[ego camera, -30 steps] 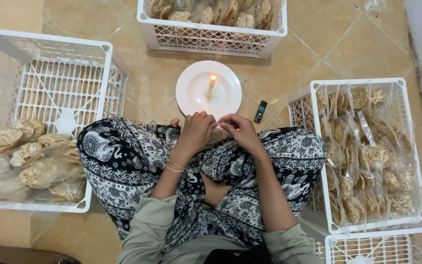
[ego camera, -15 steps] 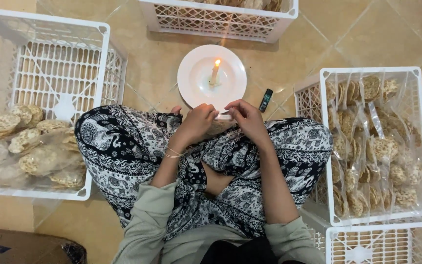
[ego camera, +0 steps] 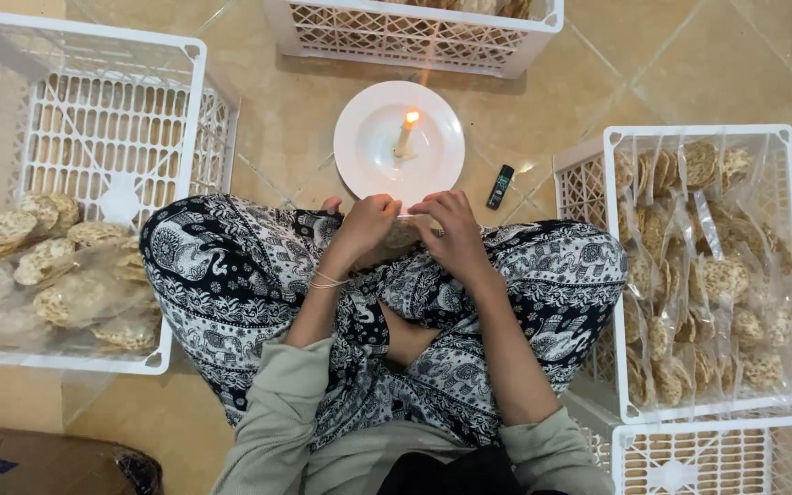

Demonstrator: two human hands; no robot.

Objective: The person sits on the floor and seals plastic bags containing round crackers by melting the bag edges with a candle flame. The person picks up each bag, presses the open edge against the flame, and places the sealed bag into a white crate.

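Note:
I sit cross-legged on a tiled floor in black-and-white patterned trousers. My left hand (ego camera: pixel 366 225) and my right hand (ego camera: pixel 452 229) are close together over my lap, both pinching the top of a clear plastic bag of crackers (ego camera: pixel 402 234), mostly hidden between them. Just beyond my fingers stands a white plate (ego camera: pixel 370 147) with a short lit candle (ego camera: pixel 404 135) upright on it. A small black lighter (ego camera: pixel 500 186) lies on the floor right of the plate.
A white plastic crate (ego camera: pixel 185 128) at my left holds sealed bags of crackers (ego camera: pixel 57 275). At my right a crate (ego camera: pixel 588 174) is packed with several upright cracker bags (ego camera: pixel 708 275). More crates stand at the far side (ego camera: pixel 414 41) and lower right (ego camera: pixel 717 454).
The view has shifted, so plate and crates sit lower in frame. My hands stay together over my lap, fingers working the bag's top near the plate's rim.

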